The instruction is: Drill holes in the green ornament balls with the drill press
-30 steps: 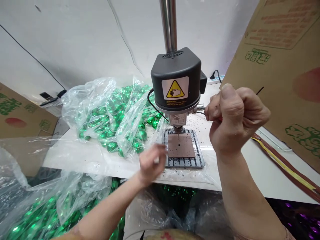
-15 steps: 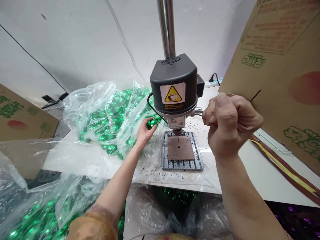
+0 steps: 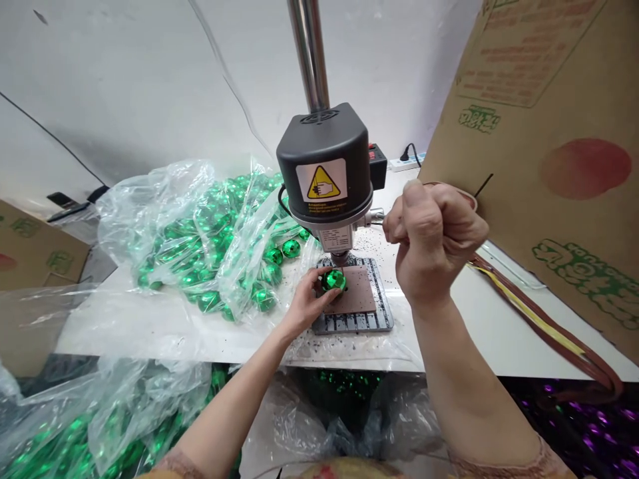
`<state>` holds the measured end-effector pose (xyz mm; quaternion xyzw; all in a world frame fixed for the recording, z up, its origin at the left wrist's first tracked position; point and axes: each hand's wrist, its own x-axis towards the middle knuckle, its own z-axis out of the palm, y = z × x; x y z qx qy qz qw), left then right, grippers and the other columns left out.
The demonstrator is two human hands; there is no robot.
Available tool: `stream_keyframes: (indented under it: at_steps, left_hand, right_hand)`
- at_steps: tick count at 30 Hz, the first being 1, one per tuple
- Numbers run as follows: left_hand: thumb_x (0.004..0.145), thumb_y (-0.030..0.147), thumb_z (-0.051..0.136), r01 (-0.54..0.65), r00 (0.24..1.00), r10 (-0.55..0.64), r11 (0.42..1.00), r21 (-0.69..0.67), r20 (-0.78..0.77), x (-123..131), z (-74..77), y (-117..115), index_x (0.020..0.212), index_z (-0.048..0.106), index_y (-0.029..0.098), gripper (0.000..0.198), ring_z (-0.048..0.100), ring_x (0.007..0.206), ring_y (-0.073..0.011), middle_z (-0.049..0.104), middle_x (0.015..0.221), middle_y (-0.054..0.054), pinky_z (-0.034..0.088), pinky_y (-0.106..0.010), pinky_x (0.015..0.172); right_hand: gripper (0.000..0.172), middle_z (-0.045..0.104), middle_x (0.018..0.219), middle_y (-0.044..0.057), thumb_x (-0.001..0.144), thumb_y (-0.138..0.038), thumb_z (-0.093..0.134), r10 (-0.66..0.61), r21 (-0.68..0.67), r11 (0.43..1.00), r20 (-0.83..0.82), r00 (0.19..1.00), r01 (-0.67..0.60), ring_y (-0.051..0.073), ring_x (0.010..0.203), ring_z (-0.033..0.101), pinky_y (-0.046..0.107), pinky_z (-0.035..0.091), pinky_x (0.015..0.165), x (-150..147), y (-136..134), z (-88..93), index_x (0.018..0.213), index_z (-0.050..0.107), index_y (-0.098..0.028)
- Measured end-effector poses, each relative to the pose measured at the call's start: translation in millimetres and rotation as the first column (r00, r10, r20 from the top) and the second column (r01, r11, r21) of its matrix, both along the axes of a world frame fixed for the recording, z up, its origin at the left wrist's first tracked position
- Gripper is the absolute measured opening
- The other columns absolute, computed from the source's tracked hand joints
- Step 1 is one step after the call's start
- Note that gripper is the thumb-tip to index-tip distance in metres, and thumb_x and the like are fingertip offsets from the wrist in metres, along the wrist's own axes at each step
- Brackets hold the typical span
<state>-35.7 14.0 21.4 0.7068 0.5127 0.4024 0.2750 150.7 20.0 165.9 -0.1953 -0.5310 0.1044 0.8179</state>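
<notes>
A shiny green faceted ball (image 3: 333,281) is pinched between the thumb and fingers of my left hand (image 3: 308,303). It sits over the left part of a brown board (image 3: 360,293), close under the chuck of a small black drill press (image 3: 324,159). The board lies on the slotted grey base (image 3: 384,313), which is strewn with dark chips. On the right, my right hand (image 3: 436,239) is closed in a fist around the drill press's feed handle (image 3: 377,217), most of which the fingers hide.
Clear plastic bags with many green balls (image 3: 200,246) cover the table's left side. Cardboard boxes (image 3: 559,166) stand at both sides. Brown and yellow strips (image 3: 539,313) lie at the right. A power strip (image 3: 407,163) is behind. More green balls and purple shiny pieces show below the table.
My left hand has brought a green ball from the pile rightward onto the board beneath the drill. My right hand stays closed on the handle. The whole view has shifted slightly.
</notes>
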Motion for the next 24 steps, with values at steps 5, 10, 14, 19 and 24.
stream_keyframes:
  at_steps: [5, 10, 14, 19, 24]
  left_hand:
    - [0.078, 0.030, 0.079, 0.010, 0.999, -0.007, 0.998, 0.068, -0.045, 13, -0.1, 1, 0.118, 0.065, 0.021, 0.043, 0.060, 0.081, -0.0165, 0.063, 0.100, -0.004, 0.050, -0.028, 0.071]
    - [0.077, 0.028, 0.079, -0.024, 1.000, 0.024, 1.000, 0.015, -0.004, 24, -11.4, 0, 0.120, 0.061, 0.021, 0.047, 0.063, 0.105, -0.0250, 0.067, 0.111, -0.007, 0.051, -0.040, 0.092]
    - [0.075, 0.028, 0.081, -0.072, 0.993, 0.075, 0.997, -0.041, 0.086, 31, -17.6, -3, 0.119, 0.058, 0.021, 0.050, 0.065, 0.106, -0.0254, 0.067, 0.113, -0.007, 0.052, -0.041, 0.094]
    - [0.074, 0.029, 0.083, -0.101, 0.984, 0.109, 0.993, -0.062, 0.142, 36, -22.1, -6, 0.119, 0.059, 0.021, 0.052, 0.065, 0.106, -0.0255, 0.067, 0.112, -0.007, 0.052, -0.042, 0.094]
    - [0.075, 0.027, 0.083, -0.088, 0.984, 0.099, 0.993, -0.076, 0.148, 36, -24.9, -7, 0.122, 0.059, 0.021, 0.053, 0.065, 0.110, -0.0271, 0.067, 0.115, -0.009, 0.052, -0.043, 0.096]
  right_hand:
    - [0.048, 0.032, 0.051, -0.006, 0.096, -0.032, 0.058, 0.041, -0.013, 0.999, -0.007, 0.999, -0.041, 0.007, 0.045, 0.035, 0.029, 0.028, 0.045, 0, -2, -1.2, 0.057, 0.031, -0.021]
    - [0.048, 0.035, 0.051, -0.006, 0.095, -0.028, 0.059, 0.077, -0.010, 0.997, -0.035, 0.996, -0.078, 0.005, 0.046, 0.035, 0.028, 0.028, 0.046, -1, -4, -0.5, 0.056, 0.033, -0.020]
    - [0.048, 0.028, 0.050, -0.006, 0.095, -0.024, 0.059, 0.071, -0.035, 0.997, -0.061, 0.996, -0.073, 0.004, 0.044, 0.034, 0.027, 0.024, 0.046, -3, -5, 6.4, 0.054, 0.034, -0.019]
    - [0.047, 0.033, 0.047, -0.007, 0.093, -0.016, 0.059, 0.085, -0.090, 0.992, -0.094, 0.992, -0.093, 0.004, 0.042, 0.031, 0.026, 0.025, 0.044, -4, 0, 20.8, 0.054, 0.034, -0.020]
    - [0.046, 0.036, 0.047, -0.006, 0.093, -0.019, 0.060, 0.101, -0.081, 0.991, -0.096, 0.990, -0.109, 0.005, 0.042, 0.033, 0.029, 0.025, 0.044, -3, -2, 18.0, 0.054, 0.036, -0.021]
